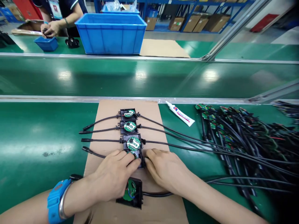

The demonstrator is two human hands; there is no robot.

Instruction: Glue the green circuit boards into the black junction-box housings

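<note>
Your blue wristband [52, 202] sits left of the cardboard sheet [106, 107], which lies on a green tabletop [35, 130]. Over that sheet, your left hand's [113, 175] thumb and fingers press together on the fourth black case [141, 155]; your right hand [164, 168] curls beside it, its grip hidden, so I can't tell. Right of the sheet lie a white tube [180, 114] and heaped cables [235, 133]; beyond it, a blue bin [111, 35], a co-worker's hands [51, 29] and carton-filled shelves [161, 26].

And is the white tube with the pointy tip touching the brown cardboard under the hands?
Apart. The head view shows a strip of green table between the white tube and the cardboard.
</note>
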